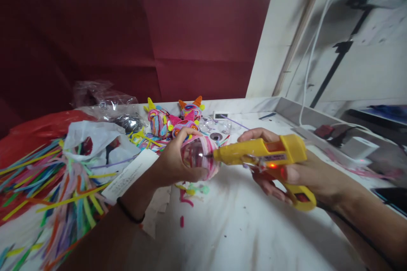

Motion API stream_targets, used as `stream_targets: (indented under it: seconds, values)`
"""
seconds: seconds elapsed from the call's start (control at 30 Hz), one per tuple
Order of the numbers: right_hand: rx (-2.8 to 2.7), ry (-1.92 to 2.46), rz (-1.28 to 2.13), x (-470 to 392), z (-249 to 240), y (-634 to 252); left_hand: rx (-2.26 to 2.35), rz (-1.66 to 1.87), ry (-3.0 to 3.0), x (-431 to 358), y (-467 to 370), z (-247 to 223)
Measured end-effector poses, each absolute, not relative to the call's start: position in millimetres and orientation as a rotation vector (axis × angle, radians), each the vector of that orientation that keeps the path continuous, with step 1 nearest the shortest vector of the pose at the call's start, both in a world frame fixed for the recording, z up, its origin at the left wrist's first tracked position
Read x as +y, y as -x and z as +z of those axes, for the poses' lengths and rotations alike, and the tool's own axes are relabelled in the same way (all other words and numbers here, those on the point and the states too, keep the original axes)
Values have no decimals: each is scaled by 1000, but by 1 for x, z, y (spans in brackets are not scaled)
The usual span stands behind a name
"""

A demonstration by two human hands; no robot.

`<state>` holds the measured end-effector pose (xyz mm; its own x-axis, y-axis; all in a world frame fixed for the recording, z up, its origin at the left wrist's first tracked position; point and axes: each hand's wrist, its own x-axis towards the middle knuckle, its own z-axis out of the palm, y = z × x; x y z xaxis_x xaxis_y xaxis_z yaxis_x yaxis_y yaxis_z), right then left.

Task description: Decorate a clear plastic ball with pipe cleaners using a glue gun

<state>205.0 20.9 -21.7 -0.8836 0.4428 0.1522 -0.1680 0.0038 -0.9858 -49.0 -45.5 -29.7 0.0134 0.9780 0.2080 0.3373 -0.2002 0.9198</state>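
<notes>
My left hand (176,159) grips a clear plastic ball (193,154), its fingers wrapped round the near side. Pink and white fuzzy pipe cleaner strips (211,169) cover the ball's right part. In my right hand (305,173) is a yellow hot glue gun (260,151) with a lit red light. Its dark nozzle points left and meets the ball at the edge of the strips; whether it touches cannot be made out. Behind the ball stand colourful pipe cleaner figures (159,122) with yellow and orange horns.
Loose coloured pipe cleaners (63,194) spread over the left side, beside a white plastic bag (92,135) and a written paper sheet (130,175). Small scraps (190,190) lie below the ball. At right are a power strip (352,152) and cables; the gun's black cord (349,226) trails along my forearm.
</notes>
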Motion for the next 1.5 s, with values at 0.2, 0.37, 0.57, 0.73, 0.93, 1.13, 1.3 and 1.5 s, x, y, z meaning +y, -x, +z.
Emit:
stream_targets:
  seconds: [0.2, 0.37, 0.57, 0.73, 0.93, 1.13, 1.3, 1.5]
  values:
    - [-1925, 240, 1950, 33, -25, -195, 1470, 1239, -1646, -51, 54, -35]
    - [-1873, 233, 2030, 36, -36, -194, 1392, 1206, -1507, -53, 51, -42]
    - [-1896, 178, 2119, 45, -47, -196, 1441, 1208, -1550, -53, 50, -50]
    - [-1925, 219, 2144, 49, -52, -197, 1384, 1227, -1550, -53, 50, -56]
    - [-1960, 280, 2094, 48, -45, -201, 1364, 1270, -1548, -52, 53, -55]
    - [-2004, 295, 2102, 49, -42, -202, 1304, 1212, -1529, -49, 55, -56]
    - [-2002, 266, 2083, 49, -41, -201, 1292, 1221, -1509, -47, 55, -58]
    - [-2011, 315, 2076, 48, -39, -201, 1266, 1210, -1469, -48, 53, -58]
